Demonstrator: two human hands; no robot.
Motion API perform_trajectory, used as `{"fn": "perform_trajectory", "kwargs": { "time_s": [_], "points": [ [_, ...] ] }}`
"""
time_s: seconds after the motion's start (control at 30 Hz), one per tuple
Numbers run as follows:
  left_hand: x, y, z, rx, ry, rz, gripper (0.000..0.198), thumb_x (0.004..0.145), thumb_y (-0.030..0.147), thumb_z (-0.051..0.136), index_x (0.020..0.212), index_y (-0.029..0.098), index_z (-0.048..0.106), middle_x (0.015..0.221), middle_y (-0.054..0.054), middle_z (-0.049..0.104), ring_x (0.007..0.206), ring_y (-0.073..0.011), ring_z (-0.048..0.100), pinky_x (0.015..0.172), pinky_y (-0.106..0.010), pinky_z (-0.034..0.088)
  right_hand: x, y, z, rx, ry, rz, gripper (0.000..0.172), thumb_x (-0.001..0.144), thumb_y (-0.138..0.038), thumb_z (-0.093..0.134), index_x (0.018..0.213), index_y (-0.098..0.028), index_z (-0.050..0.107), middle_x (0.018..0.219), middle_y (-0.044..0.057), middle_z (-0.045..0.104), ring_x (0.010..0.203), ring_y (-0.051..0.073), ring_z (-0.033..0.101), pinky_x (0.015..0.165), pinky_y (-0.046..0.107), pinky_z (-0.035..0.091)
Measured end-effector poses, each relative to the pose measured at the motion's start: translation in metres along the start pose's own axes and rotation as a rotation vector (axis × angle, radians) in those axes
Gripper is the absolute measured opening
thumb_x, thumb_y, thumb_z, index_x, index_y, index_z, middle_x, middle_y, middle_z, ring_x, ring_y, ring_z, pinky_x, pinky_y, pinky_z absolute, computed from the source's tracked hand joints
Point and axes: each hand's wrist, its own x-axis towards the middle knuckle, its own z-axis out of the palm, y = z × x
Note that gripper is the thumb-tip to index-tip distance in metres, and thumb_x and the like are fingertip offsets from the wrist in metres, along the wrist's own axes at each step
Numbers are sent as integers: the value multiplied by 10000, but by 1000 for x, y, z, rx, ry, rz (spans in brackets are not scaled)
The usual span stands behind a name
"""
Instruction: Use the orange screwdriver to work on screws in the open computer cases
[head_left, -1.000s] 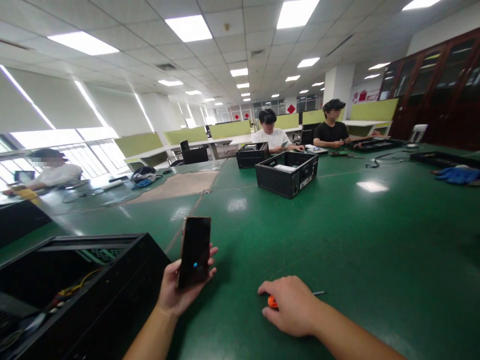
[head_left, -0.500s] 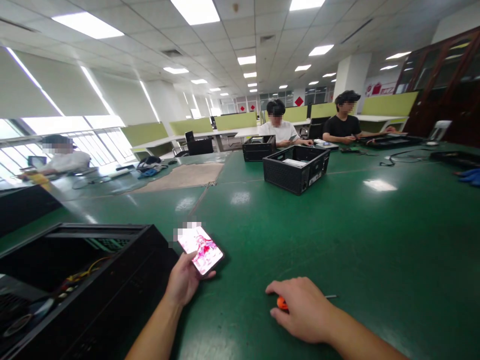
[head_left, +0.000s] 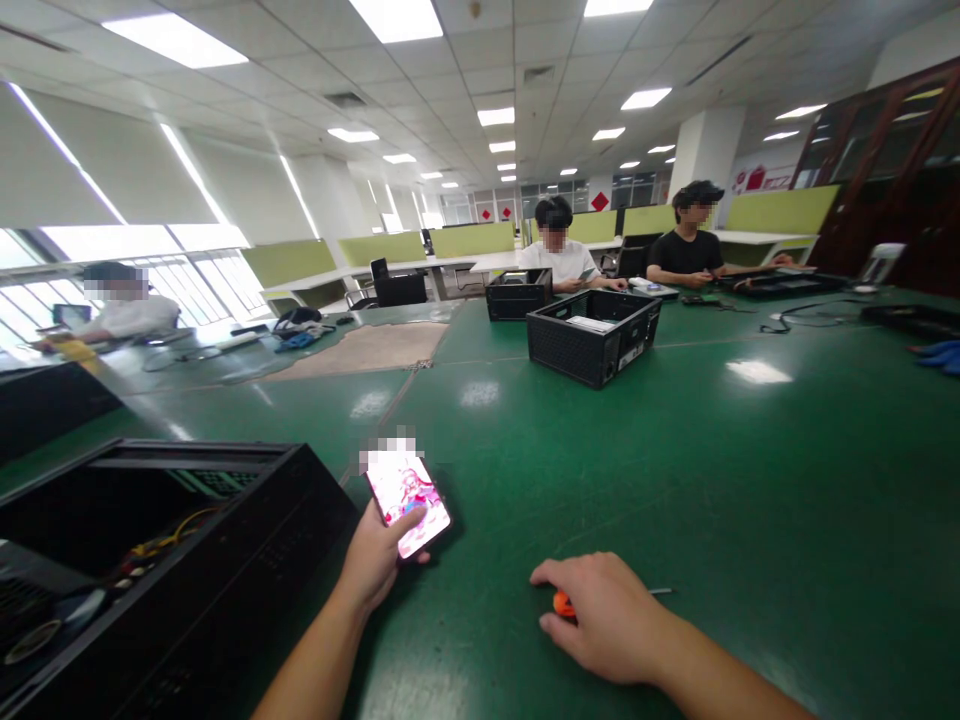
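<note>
A smartphone [head_left: 411, 505] with a bright pink and white picture on its screen is in my left hand [head_left: 377, 550]. My left thumb lies across the screen, and the fingers wrap behind the phone. Lower right, my right hand [head_left: 604, 615] rests on the table, curled over a screwdriver [head_left: 564, 604]. Its orange handle end shows between thumb and forefinger, while the thin metal shaft sticks out on the far side of the hand. The palm hides the middle of the tool. Left of the phone stands an open black computer case [head_left: 247, 520] with cables inside.
The green table [head_left: 720, 480] stretches ahead. Two more black cases, a nearer one [head_left: 585, 345] and a farther one [head_left: 517, 297], stand toward the back. Three people sit around the table's far sides. Blue gloves [head_left: 941, 357] lie at the right edge.
My left thumb has moved from the phone's edge onto its screen, and the phone has turned slightly more upright. My right hand stays in place over the screwdriver.
</note>
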Motion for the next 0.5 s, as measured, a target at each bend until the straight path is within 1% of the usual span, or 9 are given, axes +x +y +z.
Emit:
{"fn": "perform_trajectory", "kwargs": {
  "time_s": [0.1,0.2,0.27,0.3,0.37,0.43,0.47,0.5],
  "points": [
    [0,-1,0,-16,9,-4,535,637,132,862,1093,171,586,938,-109,757,646,-268,732,348,-299,557,0,1,2,11,18,-5,385,869,-421,616,1236,-325,685,1123,32,766,1051,300,701,905,397,485],
    [1,-1,-1,-57,23,5,542,630,127,854,1100,167,586,926,-100,761,623,-258,729,337,-273,537,-1,1,3,8,24,-8,379,868,-418,616,1228,-324,687,1111,31,769,1038,304,706,900,407,491],
    [2,-1,-3,-110,22,6,515,668,162,814,1133,159,592,945,-107,767,644,-270,741,358,-279,548,-1,1,3,4,22,-10,379,868,-413,617,1228,-322,688,1109,31,770,1036,305,707,898,408,492],
    [2,0,-4,-149,20,0,489,700,187,775,1155,150,600,966,-116,771,690,-284,755,409,-304,585,-1,1,2,1,19,-10,379,868,-412,616,1229,-322,688,1111,32,769,1039,306,707,898,407,492],
    [4,1,-6,-225,23,-21,457,754,217,682,1197,124,617,1004,-131,778,824,-310,773,596,-372,660,-1,1,1,-3,13,-11,384,869,-422,615,1233,-323,687,1121,35,768,1045,306,705,898,404,492],
    [5,1,-6,-268,36,-40,470,761,193,627,1224,109,628,1003,-128,785,914,-312,771,768,-404,665,-1,0,1,-6,15,-10,389,871,-430,611,1239,-324,684,1127,37,767,1049,309,704,897,405,492],
    [6,1,-6,-269,41,-44,486,750,165,622,1233,114,628,994,-120,788,917,-306,772,794,-402,661,-1,0,0,-6,17,-11,390,872,-430,610,1239,-323,684,1127,36,767,1047,309,704,897,406,492],
    [6,1,-5,-262,45,-43,502,733,131,628,1235,125,628,982,-108,791,892,-295,776,781,-389,661,-1,0,0,-6,19,-10,388,872,-428,608,1237,-323,685,1125,35,768,1046,310,705,897,409,493]
  ]
}}
